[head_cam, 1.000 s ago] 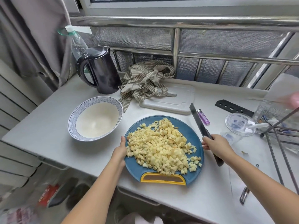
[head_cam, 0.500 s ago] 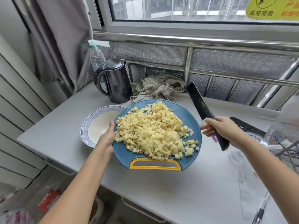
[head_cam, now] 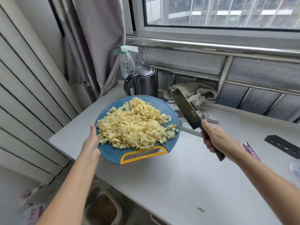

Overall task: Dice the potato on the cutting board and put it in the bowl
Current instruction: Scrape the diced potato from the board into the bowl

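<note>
A round blue cutting board [head_cam: 112,153] with a yellow handle slot is lifted off the counter, heaped with diced potato [head_cam: 134,125]. My left hand [head_cam: 91,142] grips the board's left edge, thumb on top. My right hand [head_cam: 214,138] holds a cleaver [head_cam: 185,108] by its dark handle, blade raised and pointing up-left beside the board's right rim. The bowl is hidden, and no part of it shows around the board.
A black kettle [head_cam: 142,82] and a plastic bottle [head_cam: 126,64] stand at the back left. A striped cloth [head_cam: 199,95] lies behind the cleaver. A purple lighter [head_cam: 250,150] and a black perforated strip [head_cam: 282,143] lie right. Grey counter [head_cam: 186,176] extends forward.
The board has been lifted off the counter and carried up and left over where the bowl stood; the cleaver rose with my right hand. The view tilted up toward the window.
</note>
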